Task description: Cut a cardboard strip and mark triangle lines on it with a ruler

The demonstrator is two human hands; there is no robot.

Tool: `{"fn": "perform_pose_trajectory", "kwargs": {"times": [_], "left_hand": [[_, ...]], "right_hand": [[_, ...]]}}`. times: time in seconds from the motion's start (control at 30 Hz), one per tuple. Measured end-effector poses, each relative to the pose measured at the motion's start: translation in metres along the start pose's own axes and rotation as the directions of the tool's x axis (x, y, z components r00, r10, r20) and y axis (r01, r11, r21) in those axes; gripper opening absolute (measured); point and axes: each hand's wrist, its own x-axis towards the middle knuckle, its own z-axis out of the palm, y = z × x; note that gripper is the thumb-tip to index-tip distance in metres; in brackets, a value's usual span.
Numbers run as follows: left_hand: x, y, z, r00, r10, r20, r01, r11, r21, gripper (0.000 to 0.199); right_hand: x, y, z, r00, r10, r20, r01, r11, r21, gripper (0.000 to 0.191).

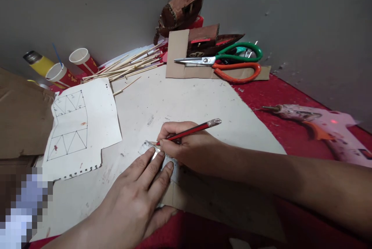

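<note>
My right hand [188, 144] grips a red and black pencil [193, 129], its tip down at the edge of a shiny metal ruler [157, 152]. Across that ruler lies my left hand [142, 191], fingers stretched out and pressing it onto a piece of brown cardboard [186, 193]. Both hands nearly meet at the pencil tip. Much of the ruler is hidden under the fingers, and my right forearm shades the cardboard.
Left lies a paper with truss drawings [107, 125]. Behind are paper cups [80, 57], a yellow bottle [40, 63], wooden sticks [128, 65], scissors [209, 61] on cardboard and brown model boats [183, 7]. A pink glue gun [319, 121] lies right on red cloth [261, 96].
</note>
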Motion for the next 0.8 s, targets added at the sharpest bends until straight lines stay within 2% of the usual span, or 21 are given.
{"fn": "perform_pose_trajectory", "kwargs": {"times": [0.23,0.37,0.53,0.8], "left_hand": [[0.002,-0.001,-0.002,1.0,0.004,0.006,-0.004,1.0,-0.001,0.063],[0.001,-0.001,-0.001,1.0,0.01,0.006,-0.01,1.0,0.012,0.064],[0.0,-0.001,-0.002,1.0,-0.002,0.009,0.002,1.0,0.011,0.064],[0.002,-0.001,-0.003,1.0,-0.004,0.009,0.004,1.0,0.001,0.063]], "right_hand": [[-0.009,0.0,-0.004,1.0,0.018,-0.006,-0.018,0.996,-0.089,0.014],[-0.014,0.006,-0.009,1.0,-0.01,-0.006,0.009,0.991,-0.136,0.013],[-0.021,0.009,-0.015,0.994,-0.11,0.022,0.112,0.965,-0.236,0.015],[-0.027,0.012,-0.019,0.994,-0.108,0.025,0.111,0.953,-0.282,0.013]]}}
